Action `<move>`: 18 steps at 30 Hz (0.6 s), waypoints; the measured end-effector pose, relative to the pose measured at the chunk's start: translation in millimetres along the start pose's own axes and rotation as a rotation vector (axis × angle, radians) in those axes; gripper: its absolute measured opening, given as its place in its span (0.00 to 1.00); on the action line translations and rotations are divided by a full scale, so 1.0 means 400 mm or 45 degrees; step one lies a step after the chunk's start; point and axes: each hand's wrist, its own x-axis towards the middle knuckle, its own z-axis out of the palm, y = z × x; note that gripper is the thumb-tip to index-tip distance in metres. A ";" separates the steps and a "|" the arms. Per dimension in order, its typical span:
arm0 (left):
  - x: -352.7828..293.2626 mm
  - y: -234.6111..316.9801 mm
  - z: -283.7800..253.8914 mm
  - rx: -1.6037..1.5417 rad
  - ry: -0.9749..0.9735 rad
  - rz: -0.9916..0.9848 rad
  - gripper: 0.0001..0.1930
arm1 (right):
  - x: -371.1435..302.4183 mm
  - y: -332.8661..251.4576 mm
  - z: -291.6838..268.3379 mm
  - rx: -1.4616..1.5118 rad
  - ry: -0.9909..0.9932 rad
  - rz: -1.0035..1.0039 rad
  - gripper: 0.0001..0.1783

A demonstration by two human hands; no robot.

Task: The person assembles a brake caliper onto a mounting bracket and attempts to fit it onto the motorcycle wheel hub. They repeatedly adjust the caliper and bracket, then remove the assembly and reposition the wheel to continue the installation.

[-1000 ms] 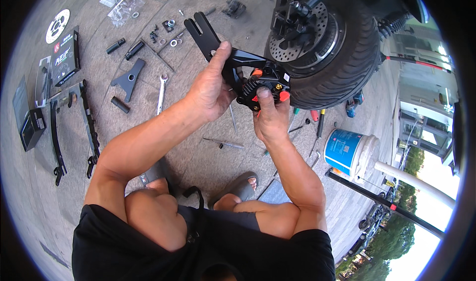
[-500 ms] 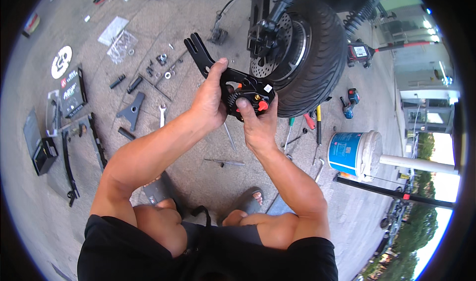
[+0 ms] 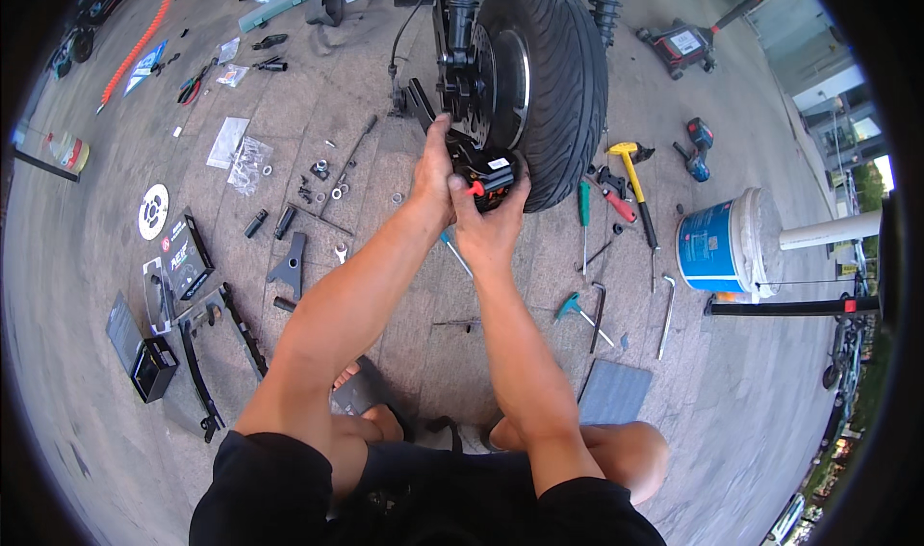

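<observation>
Both my hands hold a black brake caliper (image 3: 498, 167) with a red knob, fixed to a black forked bracket (image 3: 421, 106). My left hand (image 3: 435, 172) is closed on the bracket, its thumb pointing up along it. My right hand (image 3: 488, 228) grips the caliper from below, thumb near the red knob. Right beside them stands a wheel with a black tyre (image 3: 568, 93), a drilled brake disc (image 3: 474, 127) on its left side and a shock absorber (image 3: 463, 21) above. The bracket's forked end lies close to the disc; whether they touch, I cannot tell.
Right of the wheel lie a yellow hammer (image 3: 632, 175), a green screwdriver (image 3: 584, 209) and a cordless drill (image 3: 695, 151), near a blue-and-white bucket (image 3: 712, 247). A floor jack (image 3: 680, 47) stands beyond. Leftward are a flat bracket (image 3: 289, 265), sockets, washers and boxes.
My hands have carried the caliper and bracket forward to the wheel, and the forked end now sits by the disc. The view has shifted, showing more floor beyond the wheel.
</observation>
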 end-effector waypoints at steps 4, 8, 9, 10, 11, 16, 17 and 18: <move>-0.008 -0.011 -0.009 0.160 -0.092 0.001 0.33 | -0.053 0.016 -0.030 -0.169 -0.027 -0.032 0.50; -0.023 -0.017 0.005 0.307 0.012 0.074 0.29 | -0.082 0.033 -0.043 -0.292 0.092 -0.130 0.51; -0.024 -0.019 0.008 0.331 0.028 0.067 0.29 | -0.088 0.037 -0.047 -0.323 0.117 -0.150 0.51; -0.023 -0.023 0.011 0.349 0.039 0.056 0.29 | -0.091 0.041 -0.052 -0.356 0.147 -0.167 0.50; -0.022 -0.029 0.011 0.314 -0.050 0.048 0.29 | -0.092 0.046 -0.054 -0.271 0.159 -0.166 0.50; 0.000 -0.043 -0.004 0.288 -0.105 -0.063 0.29 | -0.102 0.059 -0.072 -0.122 0.166 -0.199 0.49; 0.002 -0.047 -0.007 0.275 -0.101 -0.091 0.29 | -0.106 0.061 -0.072 -0.018 0.174 -0.146 0.48; 0.003 -0.051 -0.010 0.276 -0.098 -0.091 0.29 | -0.108 0.063 -0.072 -0.022 0.178 -0.143 0.48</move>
